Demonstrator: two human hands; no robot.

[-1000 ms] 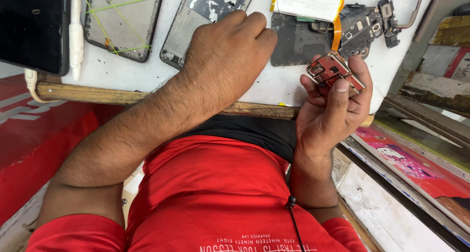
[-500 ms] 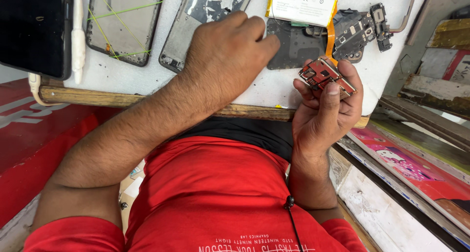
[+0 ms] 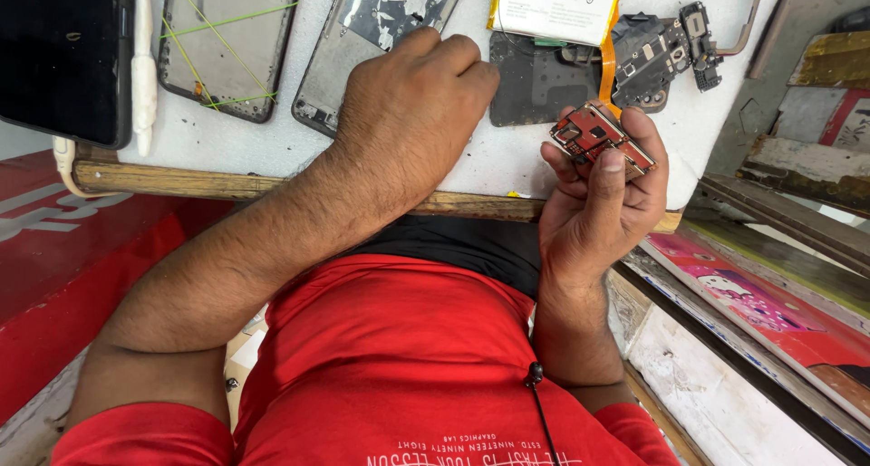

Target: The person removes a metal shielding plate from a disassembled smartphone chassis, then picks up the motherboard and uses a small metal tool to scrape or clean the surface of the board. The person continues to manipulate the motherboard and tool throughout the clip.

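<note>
My right hand holds a small red circuit board between thumb and fingers, just above the near edge of the white worktop. My left hand rests as a loose fist on the worktop, its knuckles against a stripped phone frame; I see nothing in it. Beyond the red board lies an opened phone body with a white battery, an orange flex strip and dark metal shield parts.
A phone with green crossed lines on its glass and a black phone with a white cable lie at the left. Wooden edging runs along the worktop's front. Pink printed boards lean at the right.
The right hand has shifted the red board slightly, with the thumb now pressed across it. The left fist has stayed in place.
</note>
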